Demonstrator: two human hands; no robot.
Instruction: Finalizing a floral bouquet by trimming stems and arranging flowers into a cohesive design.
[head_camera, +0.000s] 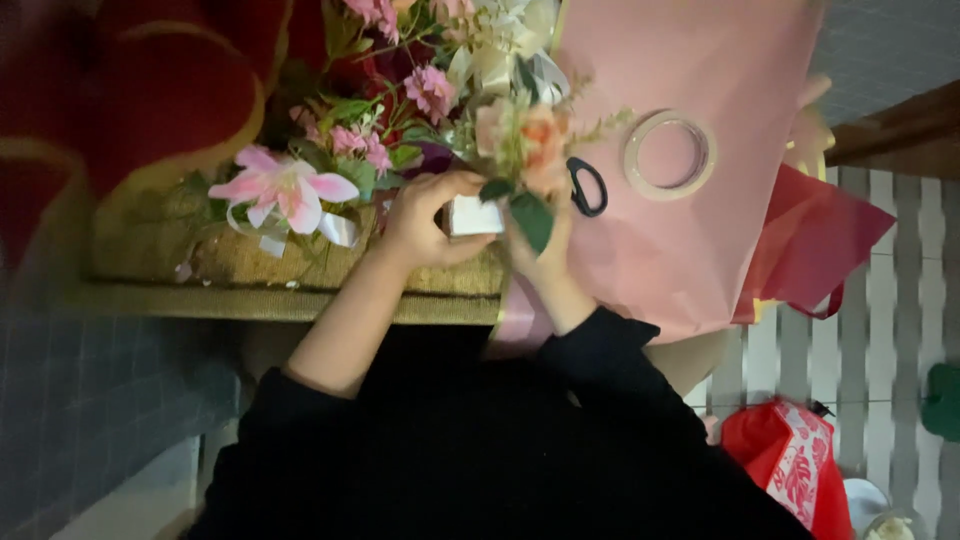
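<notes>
**Two hands hold a small white box among artificial flowers**

Seen from above, a person in black sleeves works at a desk (300, 300) with a coarse, woven tan surface. Both hands meet at the middle of the view. The left hand (425, 225), its forearm bare, curls its fingers around a small white box (473, 216), rectangular and smooth-sided. The right hand (545, 255) closes on the box's other side, and it also grips the stem of a peach flower sprig (525, 140) with soft, ruffled petals and two dark green oval leaves that hang over the fingers. The box sits between the two hands, just above the desk's near edge.

To the left of the hands lies one large pink lily (283, 188) with long pointed petals, and a shiny white ribbon is looped beneath it. Behind it stand several small pink blossoms (430, 90) on green stems, a crowded and leafy cluster.

To the right, a broad sheet of matte pink wrapping paper (690, 240) spreads across the desk and over its edge. On it rest one pair of scissors (587, 186) with black loop handles and one flat ring of pale tape (668, 155). A sheet of red paper (815, 245) pokes out beneath the pink one. On the striped floor below lies one red patterned bag (790, 460).
</notes>
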